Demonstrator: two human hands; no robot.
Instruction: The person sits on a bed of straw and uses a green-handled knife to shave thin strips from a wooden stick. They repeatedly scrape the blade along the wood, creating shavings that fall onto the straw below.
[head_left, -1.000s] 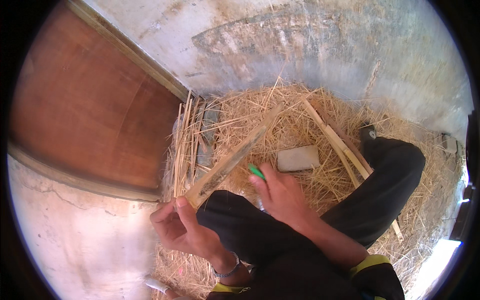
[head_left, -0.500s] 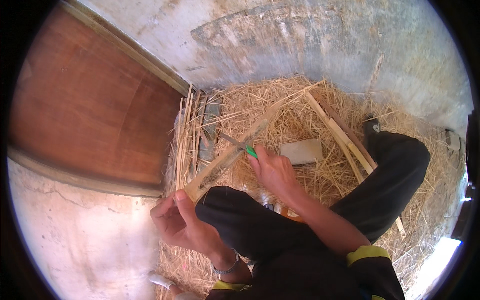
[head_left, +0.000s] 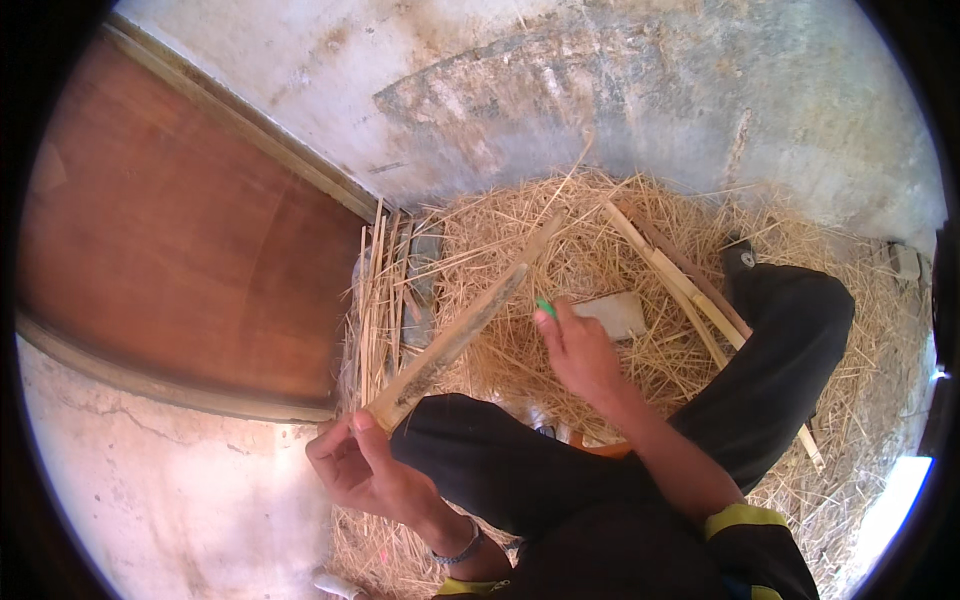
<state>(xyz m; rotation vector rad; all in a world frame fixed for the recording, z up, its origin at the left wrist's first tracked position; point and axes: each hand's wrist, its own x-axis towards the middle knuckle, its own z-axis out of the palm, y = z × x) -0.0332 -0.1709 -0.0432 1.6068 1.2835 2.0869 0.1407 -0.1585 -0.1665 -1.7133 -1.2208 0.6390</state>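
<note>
My left hand pinches the near end of a long split bamboo strip between thumb and fingers. The strip slants up and away to the right, with a dark-stained patch along its face. Closed round a green-handled knife, my right hand is just right of the strip, apart from it. The knife's blade is hard to make out here. Beyond the strip's far end, a thin curled shaving stands out against the wall.
Pale shavings cover the floor. A light rectangular block lies beyond my right hand. Longer bamboo pieces rest by my right leg. Thin slats are stacked beside a brown door panel. A stained wall closes the far side.
My right hand with the knife has moved right and slightly nearer, off the strip where the blade lay across it. A thin shaving now shows past the strip's far end.
</note>
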